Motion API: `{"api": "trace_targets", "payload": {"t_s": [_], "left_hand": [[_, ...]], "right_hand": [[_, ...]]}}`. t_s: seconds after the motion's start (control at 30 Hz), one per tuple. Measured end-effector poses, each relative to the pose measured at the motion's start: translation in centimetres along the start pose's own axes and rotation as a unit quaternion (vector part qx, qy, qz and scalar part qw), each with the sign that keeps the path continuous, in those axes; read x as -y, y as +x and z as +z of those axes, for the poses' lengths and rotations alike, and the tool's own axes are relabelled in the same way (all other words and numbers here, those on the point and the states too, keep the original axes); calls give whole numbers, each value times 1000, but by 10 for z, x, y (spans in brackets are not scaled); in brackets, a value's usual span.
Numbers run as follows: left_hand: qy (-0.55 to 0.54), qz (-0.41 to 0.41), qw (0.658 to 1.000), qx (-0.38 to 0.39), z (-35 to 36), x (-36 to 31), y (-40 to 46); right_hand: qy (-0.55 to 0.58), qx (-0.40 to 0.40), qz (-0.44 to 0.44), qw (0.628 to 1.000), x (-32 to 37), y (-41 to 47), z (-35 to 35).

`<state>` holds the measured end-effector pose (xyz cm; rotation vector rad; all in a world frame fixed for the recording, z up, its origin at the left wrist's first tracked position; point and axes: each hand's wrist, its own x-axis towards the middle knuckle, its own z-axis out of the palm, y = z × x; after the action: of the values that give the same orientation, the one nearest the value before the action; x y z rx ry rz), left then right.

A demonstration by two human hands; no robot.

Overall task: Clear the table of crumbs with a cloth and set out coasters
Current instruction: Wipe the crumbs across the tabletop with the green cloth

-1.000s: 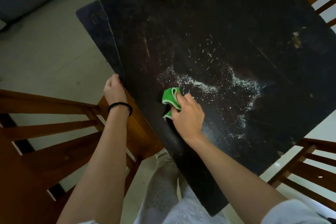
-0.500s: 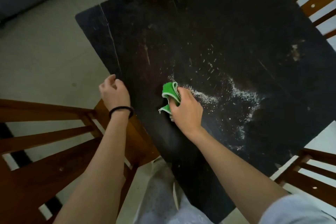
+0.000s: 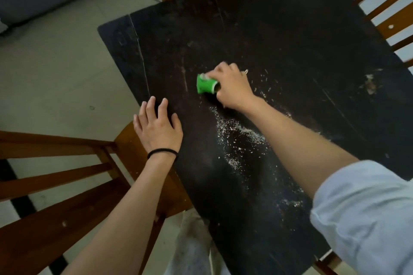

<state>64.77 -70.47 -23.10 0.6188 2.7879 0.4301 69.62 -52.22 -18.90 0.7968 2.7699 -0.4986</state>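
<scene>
Right hand (image 3: 231, 87), gripping the green cloth (image 3: 206, 84), has moved beyond the crumbs (image 3: 240, 138); left hand (image 3: 159, 127) now lies flat, fingers straight, at the dark table (image 3: 290, 35) edge.

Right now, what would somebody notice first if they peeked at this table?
The bright green cloth jumps out first: the right hand grips it on the middle of the dark table. Next come the white crumbs, scattered in a trail nearer the person, beside the right forearm. The left hand rests flat on the table's left edge, with a black band on its wrist.
</scene>
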Motion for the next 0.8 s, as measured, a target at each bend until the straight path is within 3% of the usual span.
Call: {"api": "trace_targets", "payload": {"t_s": [0.1, 0.2, 0.4, 0.5, 0.7, 0.8], "left_hand": [[22, 3, 1000, 6, -2, -6, 6], [16, 17, 1000, 9, -1, -14, 11], [5, 17, 1000, 2, 4, -16, 12], [5, 15, 1000, 7, 5, -14, 12], [4, 17, 1000, 10, 3, -11, 13], [-2, 20, 1000, 10, 1, -11, 14]], "right_hand": [[-32, 81, -76, 993, -1, -50, 6], [8, 154, -96, 983, -10, -70, -8], [23, 10, -5, 1000, -11, 19, -23], [27, 27, 11, 999, 2, 30, -11], [-21, 146, -117, 982, -1, -45, -1], [10, 117, -99, 988, -5, -28, -14]]}}
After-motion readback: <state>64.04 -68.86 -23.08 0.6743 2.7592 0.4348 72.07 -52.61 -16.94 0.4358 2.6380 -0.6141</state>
